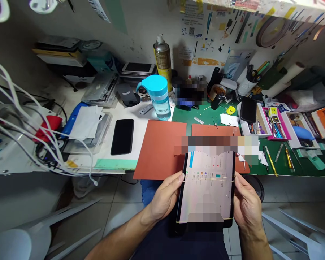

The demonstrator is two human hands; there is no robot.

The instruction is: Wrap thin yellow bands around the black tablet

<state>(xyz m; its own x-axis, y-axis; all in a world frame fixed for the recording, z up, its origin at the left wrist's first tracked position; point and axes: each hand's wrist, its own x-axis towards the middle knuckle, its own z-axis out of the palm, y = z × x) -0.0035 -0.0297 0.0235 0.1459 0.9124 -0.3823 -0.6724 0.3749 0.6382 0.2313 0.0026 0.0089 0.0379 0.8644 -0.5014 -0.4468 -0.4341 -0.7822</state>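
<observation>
A tablet [206, 187] with a lit screen is held over the lap, just off the table's front edge. My left hand [166, 196] grips its left edge, thumb on the frame. On the opposite edge, my right hand [246, 200] is closed around the side. Thin bands cross the screen between the two thumbs. Part of the screen's top and bottom is blurred out. Behind the tablet, a reddish-brown mat [162, 150] lies on the table, with a second brown mat [216, 130] to its right.
A black phone [122, 137] lies on the white table part. Behind the mats stand a water bottle with a blue lid [160, 101] and a spray can [163, 61]. Screwdrivers [271, 160] and tool boxes [276, 124] are at right, white cables [51, 133] at left.
</observation>
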